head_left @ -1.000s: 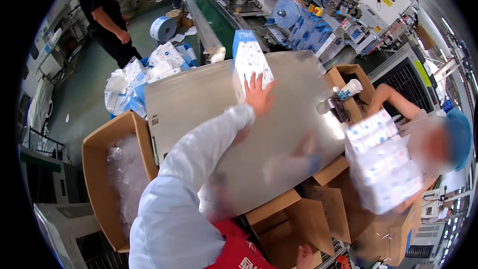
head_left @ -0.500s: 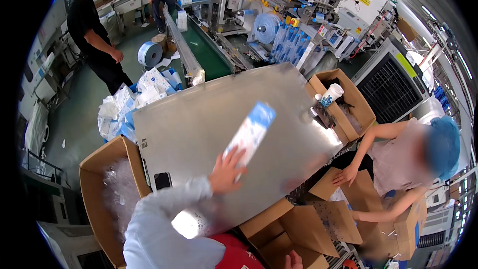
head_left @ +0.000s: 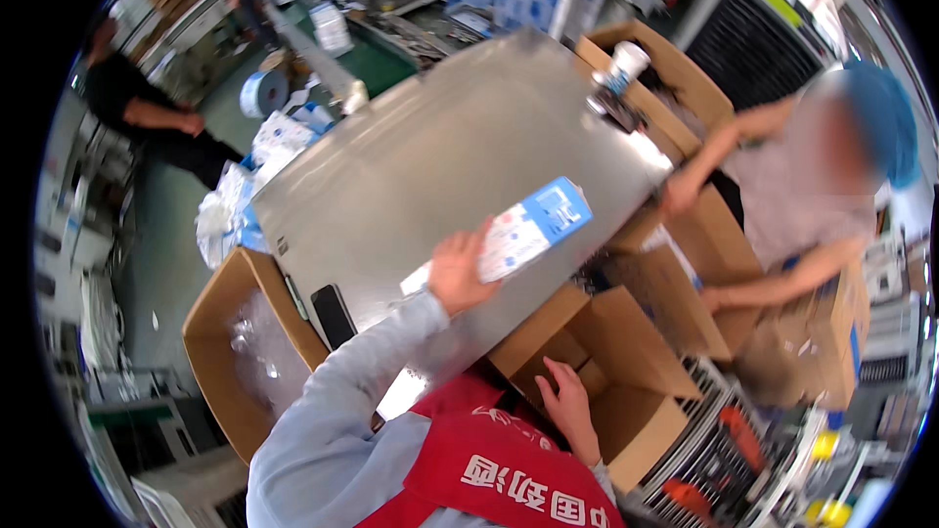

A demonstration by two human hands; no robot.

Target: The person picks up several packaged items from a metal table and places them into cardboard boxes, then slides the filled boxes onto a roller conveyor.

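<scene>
A long blue-and-white soft pack (head_left: 548, 218) with a printed pattern slants over the metal table (head_left: 411, 156). My left hand (head_left: 464, 269) grips it near its left end, fingers across the top. I cannot tell whether the pack touches the tabletop. Its left tip shows beyond my wrist. Close to my red apron, my right hand (head_left: 567, 403) hangs by the near wall of an open cardboard carton (head_left: 641, 357), fingers apart and holding nothing. The part of the carton's inside that shows is bare cardboard.
A phone (head_left: 334, 315) and a pen (head_left: 296, 297) lie at the table's left edge, beside a carton of clear plastic (head_left: 259, 347). A co-worker (head_left: 802, 186) handles another carton on the right. A white cup (head_left: 629, 61) stands at the far right corner. Rollers (head_left: 699, 430) run beneath the cartons.
My left hand has brought the pack nearer and to the right, turning it flatter. My right hand has risen into fuller view beside the carton. The whole view has shifted.
</scene>
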